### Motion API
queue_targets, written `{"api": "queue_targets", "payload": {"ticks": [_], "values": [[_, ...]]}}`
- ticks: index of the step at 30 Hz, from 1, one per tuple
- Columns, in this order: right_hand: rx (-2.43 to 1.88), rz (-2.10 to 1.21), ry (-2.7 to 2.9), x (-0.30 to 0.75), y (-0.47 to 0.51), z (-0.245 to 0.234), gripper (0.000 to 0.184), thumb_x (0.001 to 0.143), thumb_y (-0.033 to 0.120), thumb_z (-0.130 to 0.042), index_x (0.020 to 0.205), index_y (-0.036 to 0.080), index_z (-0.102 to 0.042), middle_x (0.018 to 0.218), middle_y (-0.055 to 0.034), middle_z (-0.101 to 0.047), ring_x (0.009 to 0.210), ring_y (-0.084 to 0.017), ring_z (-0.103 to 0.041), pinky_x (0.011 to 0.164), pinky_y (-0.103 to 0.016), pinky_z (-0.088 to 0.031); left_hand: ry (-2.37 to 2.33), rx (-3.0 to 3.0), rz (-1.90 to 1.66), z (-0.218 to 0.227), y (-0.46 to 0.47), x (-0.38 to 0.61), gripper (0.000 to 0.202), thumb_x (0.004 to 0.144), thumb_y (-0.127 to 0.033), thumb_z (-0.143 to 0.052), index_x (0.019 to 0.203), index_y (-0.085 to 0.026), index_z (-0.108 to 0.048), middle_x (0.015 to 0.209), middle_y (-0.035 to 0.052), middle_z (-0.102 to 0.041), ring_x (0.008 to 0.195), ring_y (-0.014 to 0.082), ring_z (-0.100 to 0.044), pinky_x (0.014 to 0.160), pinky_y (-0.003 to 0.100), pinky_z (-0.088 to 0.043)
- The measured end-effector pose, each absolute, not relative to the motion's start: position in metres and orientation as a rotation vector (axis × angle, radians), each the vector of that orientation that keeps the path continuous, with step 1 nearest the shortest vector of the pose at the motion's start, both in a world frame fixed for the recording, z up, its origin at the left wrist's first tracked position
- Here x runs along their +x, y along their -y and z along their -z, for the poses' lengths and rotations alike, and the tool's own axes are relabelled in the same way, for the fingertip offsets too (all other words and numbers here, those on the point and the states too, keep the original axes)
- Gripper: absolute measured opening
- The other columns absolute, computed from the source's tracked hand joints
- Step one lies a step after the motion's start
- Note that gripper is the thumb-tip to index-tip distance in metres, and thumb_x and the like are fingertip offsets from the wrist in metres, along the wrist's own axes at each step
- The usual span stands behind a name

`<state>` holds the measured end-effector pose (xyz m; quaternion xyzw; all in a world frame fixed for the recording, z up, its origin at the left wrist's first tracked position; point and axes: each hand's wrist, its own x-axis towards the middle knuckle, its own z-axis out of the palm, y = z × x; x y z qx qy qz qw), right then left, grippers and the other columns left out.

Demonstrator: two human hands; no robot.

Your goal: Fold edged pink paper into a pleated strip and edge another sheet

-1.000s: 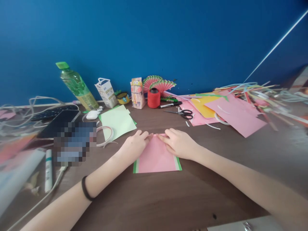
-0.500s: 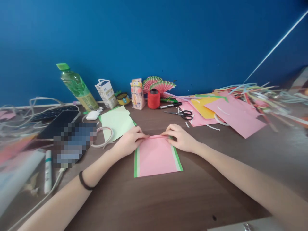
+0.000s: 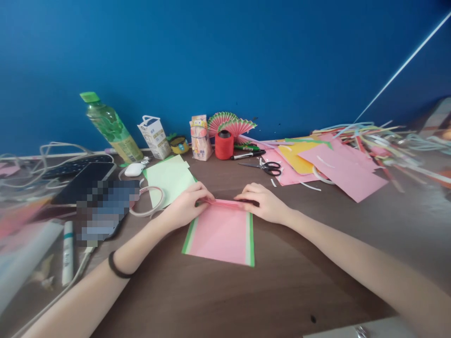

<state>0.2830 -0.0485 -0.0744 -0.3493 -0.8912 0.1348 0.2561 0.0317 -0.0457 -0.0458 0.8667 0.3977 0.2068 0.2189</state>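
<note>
A pink sheet of paper (image 3: 220, 237) with pale and dark green strips along its two sides lies in front of me. Its far edge is folded into a narrow band. My left hand (image 3: 190, 204) pinches the left end of that band between thumb and fingers. At the right end, my right hand (image 3: 262, 204) pinches the same fold. Beyond my left hand lies a pale green sheet (image 3: 169, 176), and a roll of white tape (image 3: 160, 197) sits at its near edge.
Scissors (image 3: 269, 167) and pink and yellow papers (image 3: 343, 173) lie beyond my right hand. A spool of red thread (image 3: 224, 146), pleated paper fans (image 3: 237, 126), a carton (image 3: 155, 138) and a green bottle (image 3: 112, 129) stand along the blue wall. Phone (image 3: 109, 211) and marker (image 3: 68, 253) lie left.
The pink paper has turned, its near edge swinging to the left and now slanting down to the right. The fold at the far edge is lifted slightly; both hands still pinch it.
</note>
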Motion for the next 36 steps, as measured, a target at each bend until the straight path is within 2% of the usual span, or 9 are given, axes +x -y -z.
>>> {"api": "queue_targets", "payload": {"ticks": [5,12,17,18,21,25,27,31,36], "values": [[-0.934,-0.458,2.374,0.28,0.052,0.07,0.02,0.087,0.026,-0.047,0.085,0.017,-0.064,0.08,-0.0044,-0.061,0.078,-0.015,-0.052,0.077,-0.031,-0.04,-1.115,2.334,-0.632,0.049,0.045,0.032,0.013,0.079,-0.018,-0.046,0.079,-0.018,-0.059,0.09,0.0026,-0.051,0.081,0.0113,-0.055,0.079,0.029,-0.05],[-0.977,-0.454,2.32,0.278,0.055,0.069,0.02,0.083,0.028,-0.053,0.095,0.015,-0.063,0.075,-0.0038,-0.057,0.074,-0.015,-0.051,0.071,-0.029,-0.043,-1.187,2.312,-0.767,0.047,0.047,0.035,0.013,0.077,-0.015,-0.046,0.078,-0.017,-0.059,0.089,0.0023,-0.052,0.082,0.011,-0.056,0.078,0.026,-0.049],[-0.897,-0.308,2.26,0.275,0.054,0.071,0.019,0.087,0.019,-0.044,0.088,0.017,-0.064,0.078,-0.0048,-0.059,0.076,-0.015,-0.051,0.071,-0.029,-0.043,-1.243,2.307,-0.75,0.039,0.05,0.037,0.029,0.073,-0.014,-0.05,0.1,-0.018,-0.059,0.097,0.0041,-0.057,0.091,0.0146,-0.055,0.081,0.03,-0.047],[-0.883,-0.284,2.256,0.275,0.055,0.07,0.021,0.088,0.019,-0.043,0.087,0.017,-0.064,0.077,-0.0049,-0.059,0.075,-0.015,-0.051,0.071,-0.029,-0.043,-1.243,2.303,-0.726,0.038,0.05,0.037,0.028,0.074,-0.015,-0.049,0.1,-0.018,-0.06,0.096,0.004,-0.058,0.09,0.0149,-0.056,0.081,0.03,-0.047],[-0.859,-0.269,2.259,0.275,0.057,0.066,0.023,0.089,0.023,-0.041,0.087,0.017,-0.063,0.077,-0.0052,-0.058,0.075,-0.015,-0.051,0.07,-0.03,-0.043,-1.231,2.296,-0.658,0.036,0.051,0.038,0.018,0.074,-0.015,-0.048,0.083,-0.018,-0.063,0.085,0.0029,-0.06,0.082,0.0149,-0.056,0.077,0.03,-0.048],[-0.869,-0.265,2.263,0.277,0.058,0.061,0.026,0.083,0.035,-0.052,0.095,0.014,-0.062,0.077,-0.0055,-0.056,0.073,-0.016,-0.05,0.069,-0.031,-0.045,-1.249,2.26,-0.69,0.037,0.052,0.038,0.013,0.074,-0.015,-0.049,0.076,-0.017,-0.061,0.079,0.0019,-0.059,0.075,0.0134,-0.056,0.069,0.027,-0.049],[-0.879,-0.227,2.259,0.278,0.057,0.061,0.024,0.082,0.033,-0.054,0.095,0.014,-0.062,0.078,-0.0058,-0.057,0.074,-0.016,-0.051,0.071,-0.031,-0.045,-1.258,2.267,-0.734,0.037,0.051,0.038,0.012,0.075,-0.016,-0.049,0.077,-0.017,-0.061,0.079,0.0017,-0.058,0.073,0.0124,-0.055,0.067,0.026,-0.048],[-0.893,-0.202,2.172,0.278,0.054,0.062,0.019,0.086,0.022,-0.046,0.09,0.017,-0.065,0.078,-0.0046,-0.059,0.074,-0.014,-0.055,0.07,-0.029,-0.046,-1.275,2.402,-0.797,0.036,0.051,0.037,0.012,0.078,-0.018,-0.051,0.076,-0.018,-0.062,0.077,0.0016,-0.058,0.075,0.0128,-0.054,0.064,0.023,-0.047],[-0.889,-0.135,2.002,0.279,0.054,0.057,0.015,0.086,0.02,-0.049,0.087,0.019,-0.063,0.083,-0.0046,-0.063,0.074,-0.013,-0.058,0.068,-0.027,-0.048,-1.446,2.661,-0.985,0.032,0.056,0.037,0.014,0.082,-0.025,-0.051,0.082,-0.018,-0.064,0.079,0.0018,-0.061,0.072,0.0114,-0.055,0.062,0.021,-0.044]]}}
